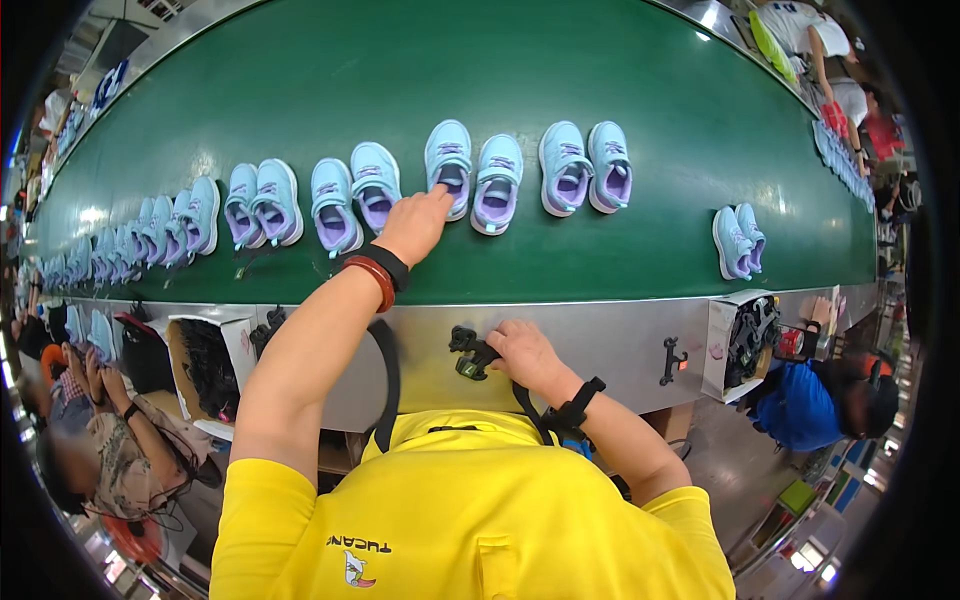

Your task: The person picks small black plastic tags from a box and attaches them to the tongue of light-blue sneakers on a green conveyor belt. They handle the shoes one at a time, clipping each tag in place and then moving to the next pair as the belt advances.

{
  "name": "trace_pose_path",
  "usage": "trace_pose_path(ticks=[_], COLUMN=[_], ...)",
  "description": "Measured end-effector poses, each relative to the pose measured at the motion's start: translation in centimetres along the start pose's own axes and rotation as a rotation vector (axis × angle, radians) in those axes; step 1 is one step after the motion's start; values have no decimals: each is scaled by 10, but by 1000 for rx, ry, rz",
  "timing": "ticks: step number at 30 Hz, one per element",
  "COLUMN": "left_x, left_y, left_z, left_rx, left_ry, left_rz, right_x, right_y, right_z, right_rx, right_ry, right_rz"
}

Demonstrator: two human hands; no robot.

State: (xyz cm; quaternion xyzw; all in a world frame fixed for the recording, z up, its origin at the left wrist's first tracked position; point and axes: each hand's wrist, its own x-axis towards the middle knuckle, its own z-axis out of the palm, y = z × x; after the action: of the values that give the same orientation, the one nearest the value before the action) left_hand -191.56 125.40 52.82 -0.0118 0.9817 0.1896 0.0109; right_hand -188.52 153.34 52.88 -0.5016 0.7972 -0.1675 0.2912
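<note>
On the green belt, my left hand (415,226) reaches to a light-blue sneaker (448,146) with lilac laces. Its fingertips are at the heel opening, gripping the collar, partly hidden inside. The mate of that pair, another light-blue sneaker (497,183), stands just right of it. Lower down, over the metal ledge, my right hand (527,354) is closed on the end of some black plastic shoe hangers (471,352). How many hangers lie there I cannot tell.
More sneaker pairs (265,203) line the green belt (450,60) leftward; others stand to the right. A single hanger (672,360) lies on the metal ledge (600,350). Hanger-filled boxes (238,350) (722,345) flank me. Co-workers sit at left (140,440) and right (800,405).
</note>
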Motion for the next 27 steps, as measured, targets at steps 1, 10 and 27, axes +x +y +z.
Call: trace_pose_path(ticks=[1, 10, 27], left_x=[4, -29, -52], left_y=[-5, 11, 25], left_z=[2, 20, 34], left_rx=[10, -121, -148], left_ry=[-30, -38, 34], left_rz=[10, 7, -17], right_x=[-1, -2, 52], right_y=[3, 35, 2], right_z=[1, -15, -19], right_rx=[35, 476, 1221], right_ry=[24, -12, 121], right_rz=[0, 161, 418])
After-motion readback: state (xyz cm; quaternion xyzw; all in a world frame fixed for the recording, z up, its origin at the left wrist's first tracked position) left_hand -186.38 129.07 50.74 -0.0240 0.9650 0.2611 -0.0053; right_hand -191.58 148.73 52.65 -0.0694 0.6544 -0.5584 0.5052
